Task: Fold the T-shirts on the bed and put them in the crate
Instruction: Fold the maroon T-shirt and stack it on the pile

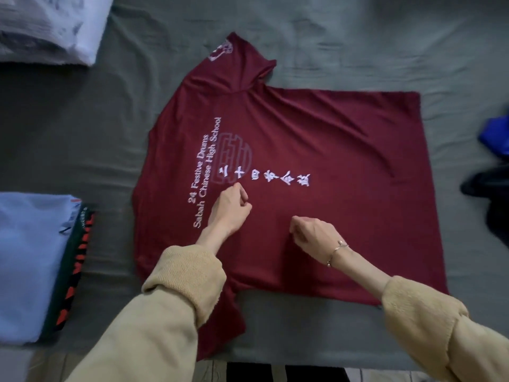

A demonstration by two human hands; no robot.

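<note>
A maroon T-shirt [316,139] with white print lies spread flat on the grey bed sheet [344,51], collar to the left and hem to the right. My left hand [231,209] rests on the shirt just below the print, fingers curled in and pinched together. My right hand [316,238] sits a little to its right on the shirt's middle, fingers also curled and pinched at the cloth. Whether either hand grips a fold of fabric is hard to tell. The near sleeve hangs over the bed's front edge under my left forearm. No crate is in view.
A stack of folded shirts, light blue [27,260] on top of a dark one with red lettering [74,274], lies at the left. A white plastic bag [52,26] sits at the far left corner. Blue [495,136] and dark [493,199] garments lie at the right edge.
</note>
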